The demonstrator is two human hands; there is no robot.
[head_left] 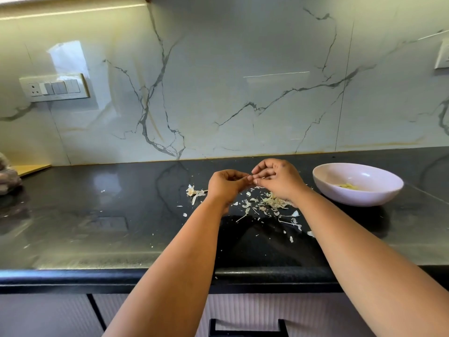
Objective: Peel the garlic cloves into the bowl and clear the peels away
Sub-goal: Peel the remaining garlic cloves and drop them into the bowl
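Head view: your left hand (pixel 226 184) and right hand (pixel 274 177) pinch one small clove (pixel 251 177) together. Peel over the peels (pixel 272 203), then drop it in the bowl (pixel 388 188) near the bench's right edge.

A: Hands? 
B: Left hand (pixel 224 184) and right hand (pixel 277 180) raised together over black bench (pixel 97 215), fingertips meeting, pinching something small between them; too small to identify.

A: Bowl? 
B: Pale bowl (pixel 379 190) just right of right hand, pale yellow garlic cloves (pixel 347 186) inside.

A: Debris? 
B: Peels (pixel 269 203) scattered beneath hands; separate clump of peel (pixel 194 192) left of left hand. Switch plate (pixel 54 87) on marble wall.
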